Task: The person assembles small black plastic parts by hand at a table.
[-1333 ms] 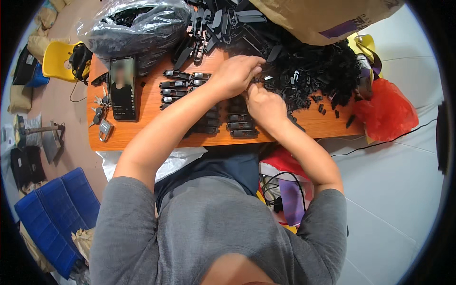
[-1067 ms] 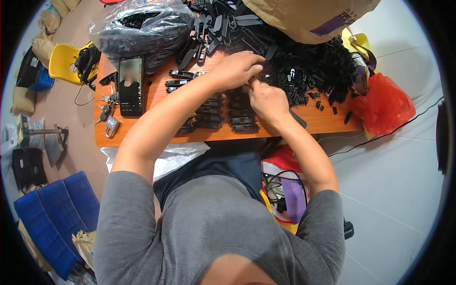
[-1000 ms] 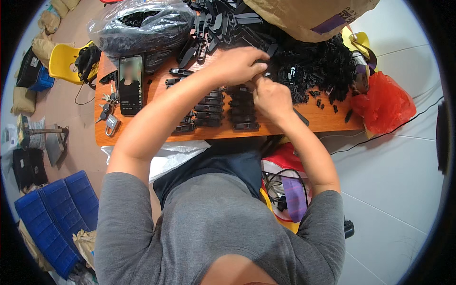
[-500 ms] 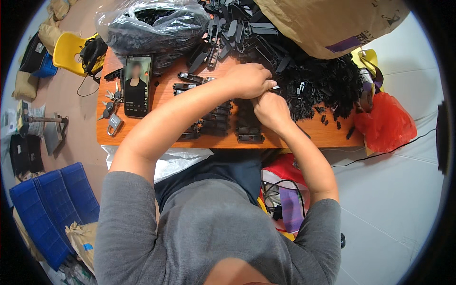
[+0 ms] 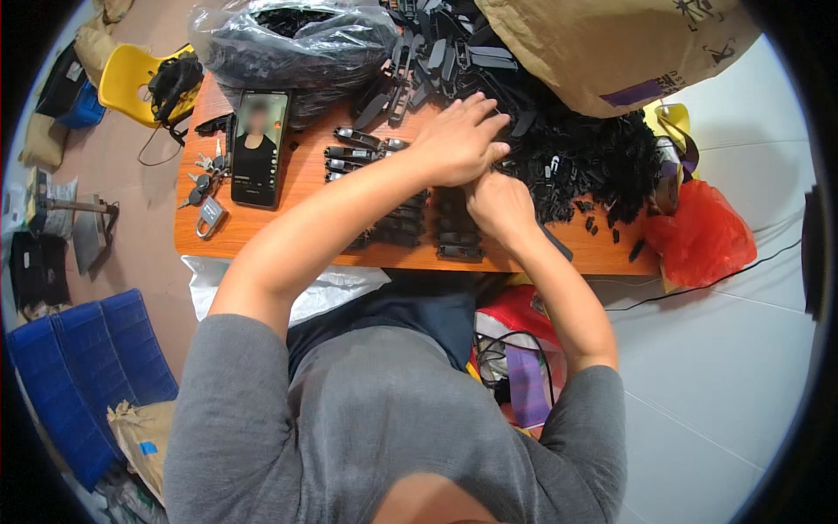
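While poised at upper centre, left hand (image 5: pixel 463 140): spread open, showing no hold.
Right hand (image 5: pixel 500 203): curled; cannot tell of anything gripped.
Black parts (image 5: pixel 459 253): centre, down-left of nearer right hand, lying lengthwise left-to-right.

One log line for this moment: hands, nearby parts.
left hand: spread open; right hand: curled, contents hidden; rowed black parts: nearer the body; black pile: right of hands; phone: left of rows

The small parts (image 5: pixel 602 162) are black, the tabletop (image 5: pixel 301 175) orange-brown, the paper bag (image 5: pixel 602 48) tan, the shirt (image 5: pixel 410 393) plain grey.
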Demonstrator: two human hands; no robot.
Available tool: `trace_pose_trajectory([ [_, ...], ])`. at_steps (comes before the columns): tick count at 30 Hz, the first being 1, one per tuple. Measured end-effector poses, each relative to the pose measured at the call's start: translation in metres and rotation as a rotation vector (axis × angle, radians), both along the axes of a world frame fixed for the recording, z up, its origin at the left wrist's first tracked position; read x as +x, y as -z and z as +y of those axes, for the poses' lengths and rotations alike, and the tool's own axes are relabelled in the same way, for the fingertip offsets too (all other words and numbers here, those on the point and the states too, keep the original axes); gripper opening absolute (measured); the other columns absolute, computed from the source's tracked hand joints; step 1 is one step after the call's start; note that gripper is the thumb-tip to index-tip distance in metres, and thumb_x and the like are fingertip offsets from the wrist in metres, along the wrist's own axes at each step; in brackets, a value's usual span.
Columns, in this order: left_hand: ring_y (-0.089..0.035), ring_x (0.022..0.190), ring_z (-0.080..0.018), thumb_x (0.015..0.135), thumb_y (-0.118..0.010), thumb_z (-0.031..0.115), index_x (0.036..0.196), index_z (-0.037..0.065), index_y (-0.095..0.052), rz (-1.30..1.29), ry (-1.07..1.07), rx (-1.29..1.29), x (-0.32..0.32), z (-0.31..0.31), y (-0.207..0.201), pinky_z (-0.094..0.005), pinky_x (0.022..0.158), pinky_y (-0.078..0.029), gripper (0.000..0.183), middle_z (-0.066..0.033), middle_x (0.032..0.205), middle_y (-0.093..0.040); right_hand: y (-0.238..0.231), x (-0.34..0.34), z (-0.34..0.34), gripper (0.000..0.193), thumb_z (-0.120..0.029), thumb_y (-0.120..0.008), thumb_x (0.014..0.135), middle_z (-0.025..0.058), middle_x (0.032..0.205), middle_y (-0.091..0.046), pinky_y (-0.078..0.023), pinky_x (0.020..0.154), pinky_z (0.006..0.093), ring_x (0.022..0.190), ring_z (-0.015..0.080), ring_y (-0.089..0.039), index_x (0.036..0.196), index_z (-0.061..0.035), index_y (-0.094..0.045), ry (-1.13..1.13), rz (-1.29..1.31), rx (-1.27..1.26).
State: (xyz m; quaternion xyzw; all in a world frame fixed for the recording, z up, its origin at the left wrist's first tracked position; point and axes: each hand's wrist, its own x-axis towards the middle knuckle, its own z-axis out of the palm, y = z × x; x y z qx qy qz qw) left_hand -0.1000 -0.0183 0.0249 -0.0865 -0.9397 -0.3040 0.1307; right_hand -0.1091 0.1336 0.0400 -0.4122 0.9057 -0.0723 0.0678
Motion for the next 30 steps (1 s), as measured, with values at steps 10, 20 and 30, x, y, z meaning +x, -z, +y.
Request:
trace_pose_trajectory([
  [10, -0.031, 0.142, -0.0363, 0.096, -0.051, 0.033, 0.142, 0.004, -0.044, 0.024, -0.003, 0.084, 0.013, 0.009, 0.011, -0.0473, 0.117, -0.025, 0.054, -0.0209, 0.147, -0.042, 0.034, 0.02, 0.011, 0.028, -0.02, -0.053, 0.088, 0.0208, 0.066, -0.066, -0.055, 0.061, 0.0477, 0.061, 0.0377, -0.067, 0.074, 0.0003, -0.066, 0.046, 0.108, 0.0],
  [20, -0.026, 0.144, -0.0366, 0.101, -0.041, 0.044, 0.143, 0.004, -0.044, -0.091, 0.078, 0.031, 0.012, 0.013, -0.039, -0.0447, 0.118, -0.023, 0.058, -0.021, 0.151, -0.036, -0.033, 0.023, 0.013, 0.036, -0.03, -0.047, 0.098, 0.0235, 0.075, -0.066, -0.052, 0.067, 0.0517, 0.074, 0.0434, -0.065, 0.086, -0.0012, -0.065, 0.122, 0.003, -0.065],
  [30, -0.034, 0.14, -0.038, 0.096, -0.049, 0.044, 0.132, 0.003, -0.056, -0.135, 0.05, -0.026, 0.019, 0.033, -0.001, -0.0492, 0.114, -0.029, 0.055, -0.0222, 0.144, -0.045, 0.001, 0.028, 0.031, 0.031, -0.024, -0.05, 0.093, 0.0233, 0.075, -0.066, -0.054, 0.066, 0.0518, 0.068, 0.0429, -0.066, 0.08, -0.0011, -0.068, 0.063, -0.065, 0.048],
])
